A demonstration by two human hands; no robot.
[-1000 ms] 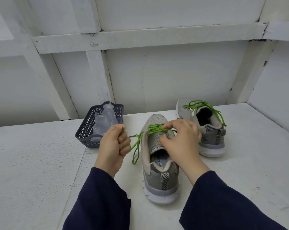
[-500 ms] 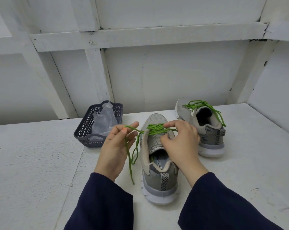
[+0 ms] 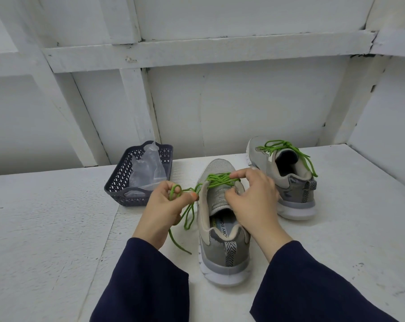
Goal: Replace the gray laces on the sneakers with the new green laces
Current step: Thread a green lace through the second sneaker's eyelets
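1. Work surface. I see a white painted desk (image 3: 45, 228) set against a white panelled wall (image 3: 243, 108).

2. Near sneaker (image 3: 222, 249). This gray sneaker stands upright on the desk, between my view of the two hands, with its heel toward the camera. A green lace (image 3: 220, 178) is threaded across its upper eyelets. Two loose ends leave the left side of the sneaker and trail down onto the desk.

3. Left hand (image 3: 164, 205). It is just left of the near sneaker. Thumb and fingers are curled and pinch a small loop of the green lace, which stands up above the knuckles. The strand runs from that loop across to the eyelets.

4. Right hand (image 3: 250, 196). It sits over the sneaker's tongue with its fingers curled. The forefinger tip bears on the lace crossing and the thumb tip lies on the tongue below, pinching the lacing between them.

5. Far sneaker (image 3: 290, 182). It stands farther back and to the right, apart from the near one. Its second green lace (image 3: 287, 147) is tied in a bow, with one end hanging over the collar.

6. Basket (image 3: 117, 187). This dark perforated plastic basket sits left of the sneakers, near the left hand. It holds a clear plastic bag (image 3: 148, 170).

7. Sleeves. Both forearms wear dark navy sleeves (image 3: 150, 280).
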